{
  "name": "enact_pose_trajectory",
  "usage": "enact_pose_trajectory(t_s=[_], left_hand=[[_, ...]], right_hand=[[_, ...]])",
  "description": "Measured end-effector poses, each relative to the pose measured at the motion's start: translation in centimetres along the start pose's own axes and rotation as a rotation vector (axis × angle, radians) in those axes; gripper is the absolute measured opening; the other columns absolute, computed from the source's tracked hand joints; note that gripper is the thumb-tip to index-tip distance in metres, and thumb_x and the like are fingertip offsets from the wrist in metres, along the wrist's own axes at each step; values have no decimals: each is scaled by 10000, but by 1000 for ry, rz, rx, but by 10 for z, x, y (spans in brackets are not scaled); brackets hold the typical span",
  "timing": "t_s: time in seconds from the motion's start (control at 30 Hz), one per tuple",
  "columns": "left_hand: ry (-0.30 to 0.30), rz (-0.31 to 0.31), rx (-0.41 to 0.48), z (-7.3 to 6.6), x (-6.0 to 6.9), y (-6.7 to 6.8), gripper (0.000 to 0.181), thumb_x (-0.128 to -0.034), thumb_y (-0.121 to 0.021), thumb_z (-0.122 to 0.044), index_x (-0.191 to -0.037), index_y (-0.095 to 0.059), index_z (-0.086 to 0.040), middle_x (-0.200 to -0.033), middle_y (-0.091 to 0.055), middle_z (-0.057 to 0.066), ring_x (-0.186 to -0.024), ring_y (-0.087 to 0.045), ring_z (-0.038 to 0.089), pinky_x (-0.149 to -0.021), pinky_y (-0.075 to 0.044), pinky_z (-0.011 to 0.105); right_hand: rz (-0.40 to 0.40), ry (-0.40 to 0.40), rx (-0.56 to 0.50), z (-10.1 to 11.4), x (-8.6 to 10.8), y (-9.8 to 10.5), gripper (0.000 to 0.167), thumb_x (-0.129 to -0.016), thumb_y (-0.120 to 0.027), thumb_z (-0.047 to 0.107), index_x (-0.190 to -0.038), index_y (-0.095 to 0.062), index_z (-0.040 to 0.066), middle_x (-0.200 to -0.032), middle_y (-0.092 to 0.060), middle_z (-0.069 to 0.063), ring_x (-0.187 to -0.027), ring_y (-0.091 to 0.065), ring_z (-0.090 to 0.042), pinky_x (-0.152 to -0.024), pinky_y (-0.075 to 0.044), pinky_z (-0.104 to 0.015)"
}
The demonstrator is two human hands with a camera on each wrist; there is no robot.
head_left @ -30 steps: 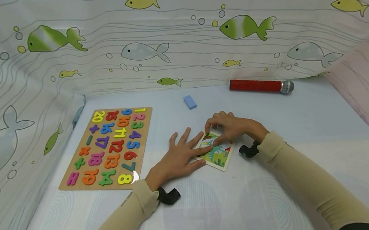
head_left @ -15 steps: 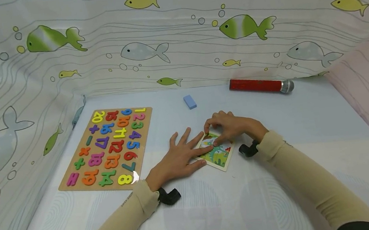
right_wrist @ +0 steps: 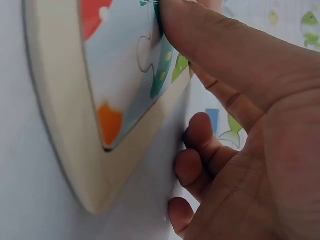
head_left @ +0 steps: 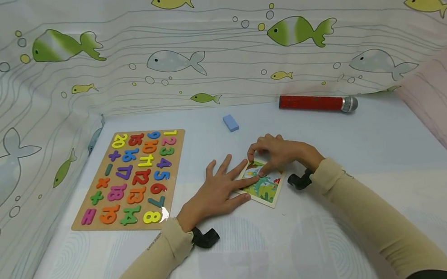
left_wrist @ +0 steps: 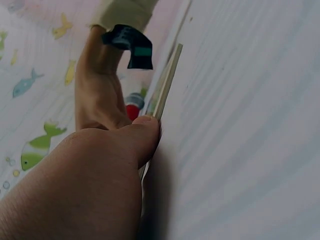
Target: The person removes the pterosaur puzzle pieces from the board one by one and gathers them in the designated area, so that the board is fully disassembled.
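- Fish-patterned walls [head_left: 237, 72] surround a pale desk [head_left: 237, 270].
- Between my hands lies the picture puzzle [head_left: 267, 191], set at a slant, both of them touching it.
- My left hand [head_left: 214, 192] is spread wide, forefinger and thumb resting on the puzzle's left side.
- My right hand [head_left: 278, 151] pinches it near the far corner, thumb on the picture.
- Left of both sits a number board [head_left: 176, 162].
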State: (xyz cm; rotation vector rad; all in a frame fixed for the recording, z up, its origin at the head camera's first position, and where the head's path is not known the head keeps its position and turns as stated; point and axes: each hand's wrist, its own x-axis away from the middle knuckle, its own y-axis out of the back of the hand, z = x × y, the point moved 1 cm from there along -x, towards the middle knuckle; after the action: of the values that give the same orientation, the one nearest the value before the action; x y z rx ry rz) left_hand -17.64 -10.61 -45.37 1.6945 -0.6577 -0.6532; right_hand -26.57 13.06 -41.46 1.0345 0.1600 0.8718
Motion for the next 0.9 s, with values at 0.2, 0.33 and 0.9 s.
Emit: enact_pose_trajectory(t_s=[0.2,0.33,0.9], left_hand=[[-5,-14,1,0,0,0,518,-1013,-462,-582,-1513,-452,-448,-1692,-272,13,-1555,-186,471,-1144,-160,748],[-4,-14,0,0,0,0,516,-1014,-460,-581,-1513,-448,-452,-1692,-274,10,-1554,-193,472,-1143,-163,748],[9,0,4,0,0,-1,526,-1011,-457,-600,-1516,-444,-453,-1700,-252,-4,-1565,-171,452,-1154,-150,739]], right_hand=[[6,1,-23,-3,-2,-1,387,-789,-883,348,-1083,-633,320,-1108,-567,-5,-1088,-418,-230,-897,-277,-442],[7,-2,-38,-3,-2,-1,390,-789,-883,340,-1079,-623,316,-1129,-563,-9,-1107,-411,-240,-913,-275,-460],[-175,111,-154,-19,13,-17,418,-838,-842,246,-1243,-737,247,-1211,-626,9,-1113,-457,-193,-904,-277,-427]])
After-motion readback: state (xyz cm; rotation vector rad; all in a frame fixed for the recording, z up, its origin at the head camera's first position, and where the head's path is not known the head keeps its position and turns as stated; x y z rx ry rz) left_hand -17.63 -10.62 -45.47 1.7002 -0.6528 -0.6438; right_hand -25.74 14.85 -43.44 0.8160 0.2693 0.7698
